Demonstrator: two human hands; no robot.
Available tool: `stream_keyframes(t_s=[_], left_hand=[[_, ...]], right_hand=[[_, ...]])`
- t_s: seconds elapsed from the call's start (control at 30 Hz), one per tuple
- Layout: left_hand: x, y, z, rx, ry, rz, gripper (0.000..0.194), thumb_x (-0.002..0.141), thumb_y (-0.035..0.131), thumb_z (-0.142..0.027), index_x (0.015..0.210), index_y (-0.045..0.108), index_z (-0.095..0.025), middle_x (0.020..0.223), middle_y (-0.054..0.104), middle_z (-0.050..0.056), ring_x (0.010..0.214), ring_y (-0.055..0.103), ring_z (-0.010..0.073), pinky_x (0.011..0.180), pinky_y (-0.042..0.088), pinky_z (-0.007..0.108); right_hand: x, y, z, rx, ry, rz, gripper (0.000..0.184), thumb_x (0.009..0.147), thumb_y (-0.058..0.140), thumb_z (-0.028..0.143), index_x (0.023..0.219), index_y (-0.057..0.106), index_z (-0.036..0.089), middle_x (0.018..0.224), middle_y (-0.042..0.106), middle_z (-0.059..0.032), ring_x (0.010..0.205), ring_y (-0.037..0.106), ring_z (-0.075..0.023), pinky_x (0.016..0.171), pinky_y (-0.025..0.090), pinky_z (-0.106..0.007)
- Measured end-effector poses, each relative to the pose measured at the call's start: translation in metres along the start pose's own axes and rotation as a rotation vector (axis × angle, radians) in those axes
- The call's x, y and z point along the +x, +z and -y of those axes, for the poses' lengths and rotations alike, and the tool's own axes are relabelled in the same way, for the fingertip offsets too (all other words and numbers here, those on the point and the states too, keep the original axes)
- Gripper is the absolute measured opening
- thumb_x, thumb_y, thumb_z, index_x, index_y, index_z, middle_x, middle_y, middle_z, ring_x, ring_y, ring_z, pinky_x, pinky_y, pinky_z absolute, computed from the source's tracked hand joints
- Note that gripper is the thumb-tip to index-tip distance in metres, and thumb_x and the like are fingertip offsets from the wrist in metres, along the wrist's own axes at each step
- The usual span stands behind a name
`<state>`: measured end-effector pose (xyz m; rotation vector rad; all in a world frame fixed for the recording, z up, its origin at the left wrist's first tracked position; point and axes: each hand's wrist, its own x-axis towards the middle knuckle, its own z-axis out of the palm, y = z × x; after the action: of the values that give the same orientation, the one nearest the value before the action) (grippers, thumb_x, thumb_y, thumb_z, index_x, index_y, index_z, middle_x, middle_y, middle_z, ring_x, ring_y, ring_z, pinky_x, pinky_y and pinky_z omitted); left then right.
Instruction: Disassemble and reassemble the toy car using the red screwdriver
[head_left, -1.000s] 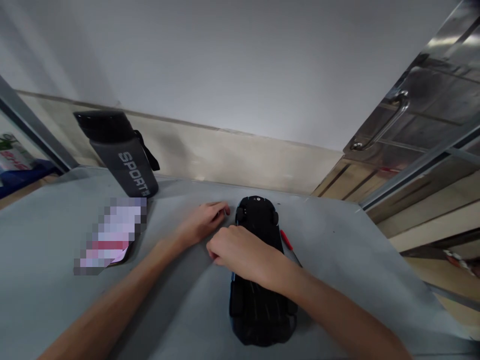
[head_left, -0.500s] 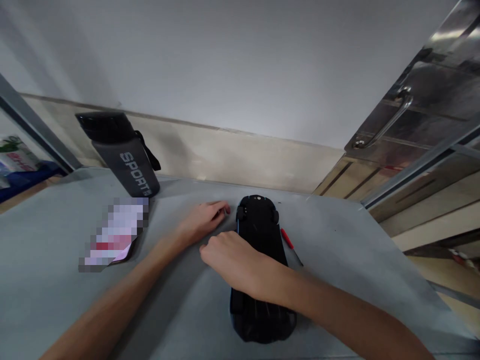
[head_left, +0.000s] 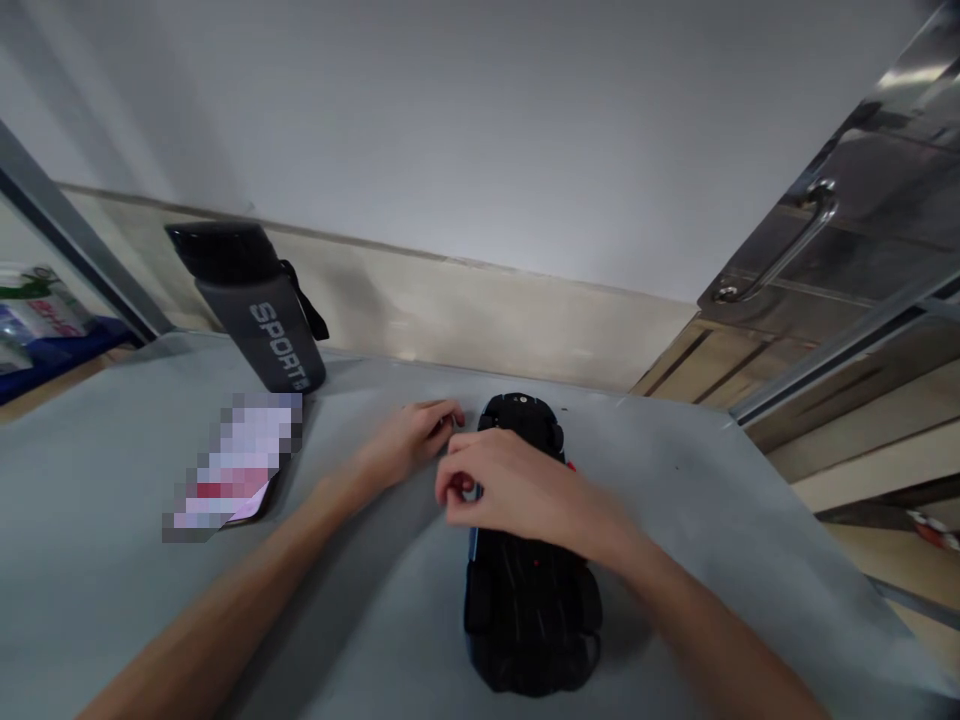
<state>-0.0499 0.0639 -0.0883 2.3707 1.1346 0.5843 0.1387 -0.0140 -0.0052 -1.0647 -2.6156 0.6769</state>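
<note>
A black toy car (head_left: 532, 610) lies upside down on the grey table, its underside and wheels facing up. Across its middle reaches my right hand (head_left: 502, 490), fingers curled into a pinch just off the car's left side; whatever they hold, if anything, is too small to make out. My left hand (head_left: 412, 435) rests on the table left of the car's far end. Its fingers are bent and pressed together, and their grip is hidden from me. A sliver of a red screwdriver handle (head_left: 571, 466) peeks out at the car's right side, the remainder covered by my right hand and arm.
A dark bottle marked SPORT (head_left: 262, 320) stands at the back left, with a phone (head_left: 244, 465), its screen pixelated, lying before it. The wall (head_left: 480, 310) borders the table's far edge. At right is a metal door with a handle (head_left: 787, 250).
My right hand has moved up and to the right over the car, its fingers now curled in view. It now covers most of the screwdriver. My left hand stays almost in place.
</note>
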Motion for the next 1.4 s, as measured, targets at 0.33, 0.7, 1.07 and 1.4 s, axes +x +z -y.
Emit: stream_keyframes(t_s=[0.33, 0.7, 1.07, 1.4], left_hand=[[0.001, -0.001, -0.002, 0.011, 0.035, 0.000, 0.026, 0.101, 0.043, -0.019, 0.104, 0.068, -0.021, 0.088, 0.073, 0.002, 0.067, 0.059, 0.0162, 0.070, 0.044, 0.029], [0.000, 0.001, 0.003, 0.038, 0.058, 0.000, 0.025, 0.102, 0.043, -0.016, 0.105, 0.068, -0.021, 0.093, 0.074, 0.004, 0.072, 0.063, 0.0178, 0.073, 0.046, 0.030], [0.000, 0.002, 0.001, 0.066, 0.056, 0.016, 0.025, 0.102, 0.043, -0.018, 0.107, 0.067, -0.021, 0.099, 0.076, 0.007, 0.083, 0.067, 0.0222, 0.077, 0.047, 0.032], [0.000, 0.003, -0.001, 0.072, 0.023, 0.019, 0.025, 0.101, 0.045, -0.019, 0.107, 0.069, -0.023, 0.101, 0.077, 0.007, 0.082, 0.068, 0.0225, 0.074, 0.046, 0.032]], right_hand=[[-0.036, -0.011, -0.030, 0.189, 0.147, -0.139, 0.019, 0.100, 0.059, 0.014, 0.098, 0.075, 0.023, 0.099, 0.070, 0.0005, 0.090, 0.063, -0.0131, 0.084, 0.046, -0.028], [-0.038, -0.009, -0.034, 0.228, 0.125, -0.173, 0.019, 0.105, 0.054, 0.016, 0.101, 0.071, 0.024, 0.106, 0.076, 0.0000, 0.101, 0.069, -0.0154, 0.092, 0.050, -0.031], [-0.037, -0.015, -0.024, 0.125, 0.132, -0.093, 0.013, 0.099, 0.068, 0.013, 0.092, 0.075, 0.021, 0.096, 0.074, 0.0012, 0.087, 0.068, -0.0125, 0.081, 0.049, -0.026], [-0.032, -0.017, -0.015, -0.039, 0.047, -0.008, 0.016, 0.102, 0.064, 0.009, 0.093, 0.069, 0.021, 0.100, 0.073, 0.0006, 0.095, 0.067, -0.0149, 0.087, 0.047, -0.028]])
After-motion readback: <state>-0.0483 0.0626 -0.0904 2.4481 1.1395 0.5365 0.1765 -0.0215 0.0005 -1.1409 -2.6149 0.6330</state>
